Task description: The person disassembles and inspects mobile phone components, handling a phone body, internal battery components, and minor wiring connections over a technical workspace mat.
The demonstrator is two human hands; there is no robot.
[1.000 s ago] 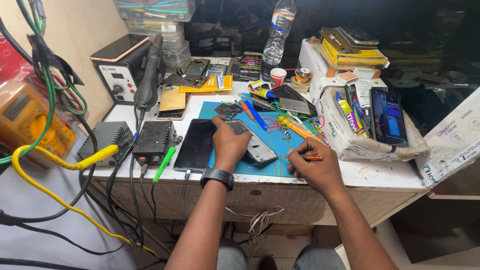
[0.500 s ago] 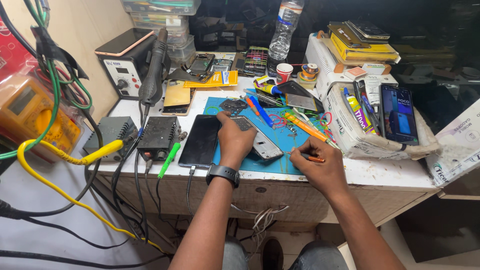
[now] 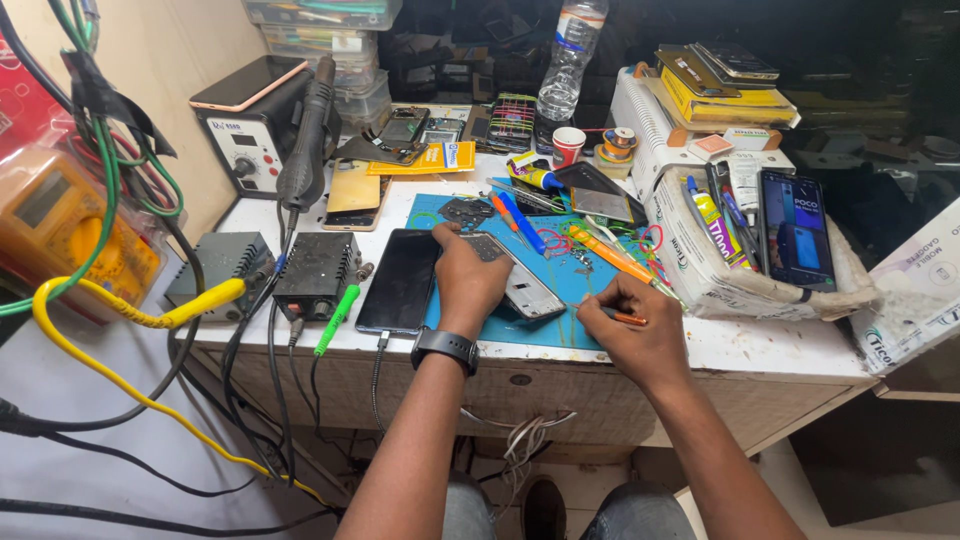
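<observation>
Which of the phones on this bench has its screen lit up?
The phone standing in the white box on the right; the black phone beside the left hand is dark.

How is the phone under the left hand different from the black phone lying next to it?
The opened phone is under the left hand; the black phone has no hand on it. The opened phone shows a silvery grey surface with small parts, while the black phone shows a plain dark glossy face. The opened phone lies on the blue mat; the black phone is mostly on the white tabletop with a cable plugged into its near end. Both lie flat.
</observation>
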